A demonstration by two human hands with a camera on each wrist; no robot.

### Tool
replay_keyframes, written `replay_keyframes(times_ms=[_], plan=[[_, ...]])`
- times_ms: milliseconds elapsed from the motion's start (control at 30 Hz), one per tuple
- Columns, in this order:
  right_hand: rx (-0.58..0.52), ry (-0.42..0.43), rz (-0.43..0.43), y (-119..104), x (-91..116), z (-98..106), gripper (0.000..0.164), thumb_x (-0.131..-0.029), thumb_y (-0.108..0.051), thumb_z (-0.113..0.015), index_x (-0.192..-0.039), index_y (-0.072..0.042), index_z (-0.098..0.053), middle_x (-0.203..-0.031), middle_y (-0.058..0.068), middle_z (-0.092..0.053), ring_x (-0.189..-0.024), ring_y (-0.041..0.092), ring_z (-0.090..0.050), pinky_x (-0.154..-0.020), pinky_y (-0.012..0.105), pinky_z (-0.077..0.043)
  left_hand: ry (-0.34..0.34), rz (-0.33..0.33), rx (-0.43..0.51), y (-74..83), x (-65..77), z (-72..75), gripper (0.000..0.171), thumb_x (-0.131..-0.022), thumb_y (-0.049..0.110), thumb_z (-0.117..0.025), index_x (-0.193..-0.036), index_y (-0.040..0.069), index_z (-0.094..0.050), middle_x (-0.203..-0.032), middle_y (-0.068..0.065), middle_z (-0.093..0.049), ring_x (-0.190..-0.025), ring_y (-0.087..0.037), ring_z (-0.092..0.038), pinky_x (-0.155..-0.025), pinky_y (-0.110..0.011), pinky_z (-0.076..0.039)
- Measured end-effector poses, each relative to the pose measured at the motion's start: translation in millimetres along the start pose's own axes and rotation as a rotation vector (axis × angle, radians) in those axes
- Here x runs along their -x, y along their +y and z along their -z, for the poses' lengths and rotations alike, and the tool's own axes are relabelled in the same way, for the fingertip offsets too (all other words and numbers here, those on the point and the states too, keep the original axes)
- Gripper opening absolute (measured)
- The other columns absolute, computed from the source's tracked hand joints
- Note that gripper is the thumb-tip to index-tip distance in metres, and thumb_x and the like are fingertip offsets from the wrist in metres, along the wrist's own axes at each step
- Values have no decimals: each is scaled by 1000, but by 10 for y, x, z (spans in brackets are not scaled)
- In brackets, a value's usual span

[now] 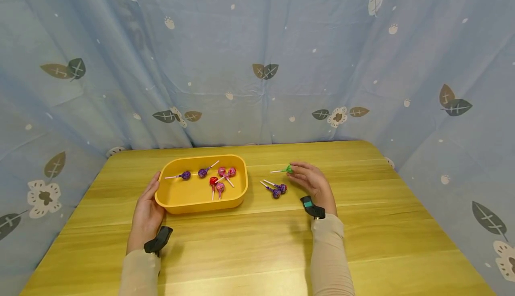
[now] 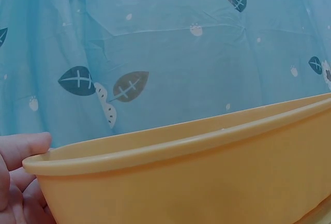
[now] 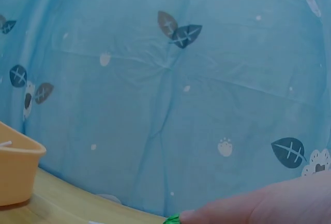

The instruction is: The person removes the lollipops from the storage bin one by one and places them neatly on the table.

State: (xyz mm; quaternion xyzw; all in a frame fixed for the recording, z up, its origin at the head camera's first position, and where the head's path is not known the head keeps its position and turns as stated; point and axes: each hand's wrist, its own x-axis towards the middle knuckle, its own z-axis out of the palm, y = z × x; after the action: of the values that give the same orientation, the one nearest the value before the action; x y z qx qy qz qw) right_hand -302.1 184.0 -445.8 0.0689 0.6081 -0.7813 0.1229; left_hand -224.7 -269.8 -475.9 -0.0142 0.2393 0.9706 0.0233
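My left hand (image 1: 145, 217) rests against the left end of a yellow plastic tray (image 1: 197, 206), its fingers stretched along the outer wall. In the left wrist view, fingertips (image 2: 39, 142) lie right at the rim. To the right of the tray, my right hand (image 1: 315, 182) pinches a green lollipop (image 1: 289, 169) by its wrapped head, the white stick pointing left. Its green wrapper also peeks out under a finger at the bottom of the right wrist view. Two purple lollipops (image 1: 276, 193) lie on the table just in front of it.
Inside the tray are purple lollipops (image 1: 186, 175) on the left and a red lollipop (image 1: 213, 181) with several pink ones (image 1: 232, 171) on the right. The wooden table (image 1: 249, 251) ends at a blue patterned curtain (image 1: 225, 121).
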Motion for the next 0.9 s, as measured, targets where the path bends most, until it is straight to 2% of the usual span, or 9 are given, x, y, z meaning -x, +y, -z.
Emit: replay_keyframes(times_ms=[67,133,200,333,433,633,767,900], plan=[[45,-5,-4,20,-5,4,39,-98,-4,-56,-134,9,-49,-101,10,-66,-100,28,-66,-99,44,-45,-4,2,-1,1,0,3,61,-105,12,-41,-156,24,-10,-160,15,0,-144,-4,-4,-115,-26,-9],[83,-11,-15,36,-12,7,40,-98,-5,-56,-134,11,-48,-102,12,-67,-102,30,-65,-97,44,-47,-5,1,-2,0,0,4,60,-105,11,-41,-156,24,-11,-160,15,0,-144,-4,-4,-115,-26,-9],[118,-12,-32,47,-11,11,40,-98,-7,-57,-134,11,-48,-104,15,-67,-103,31,-65,-95,43,-48,-6,0,-4,-1,0,6,58,-105,11,-41,-155,25,-16,-160,15,0,-144,-5,-4,-115,-26,-9],[173,-12,-57,61,-15,12,39,-98,-9,-58,-133,8,-50,-108,17,-67,-105,31,-64,-95,43,-49,-4,0,16,-3,0,11,47,-105,11,-42,-150,24,-39,-160,14,-2,-144,-5,-5,-115,-26,-10],[226,-10,-54,67,-18,10,38,-98,-10,-57,-132,7,-51,-107,16,-68,-103,30,-65,-94,43,-50,1,2,29,-3,1,14,43,-104,10,-42,-145,22,-47,-160,14,-3,-144,-4,-6,-115,-26,-11],[324,8,-51,81,-15,25,38,-97,-17,-61,-129,4,-54,-107,15,-66,-99,28,-65,-90,39,-52,2,-2,28,-6,1,6,53,-104,10,-42,-153,24,-28,-160,14,-3,-144,-5,-5,-115,-25,-11],[355,2,-54,93,-16,34,39,-97,-20,-62,-126,4,-55,-110,16,-64,-101,30,-63,-91,39,-52,-1,0,18,-5,2,0,57,-105,11,-41,-155,24,-18,-160,14,-2,-144,-5,-4,-115,-26,-10],[369,6,-62,95,-30,31,35,-97,-17,-61,-123,6,-57,-106,15,-65,-97,27,-64,-89,38,-53,-6,2,11,-4,4,-6,60,-105,11,-41,-155,24,-11,-160,14,0,-144,-5,-3,-115,-26,-9]])
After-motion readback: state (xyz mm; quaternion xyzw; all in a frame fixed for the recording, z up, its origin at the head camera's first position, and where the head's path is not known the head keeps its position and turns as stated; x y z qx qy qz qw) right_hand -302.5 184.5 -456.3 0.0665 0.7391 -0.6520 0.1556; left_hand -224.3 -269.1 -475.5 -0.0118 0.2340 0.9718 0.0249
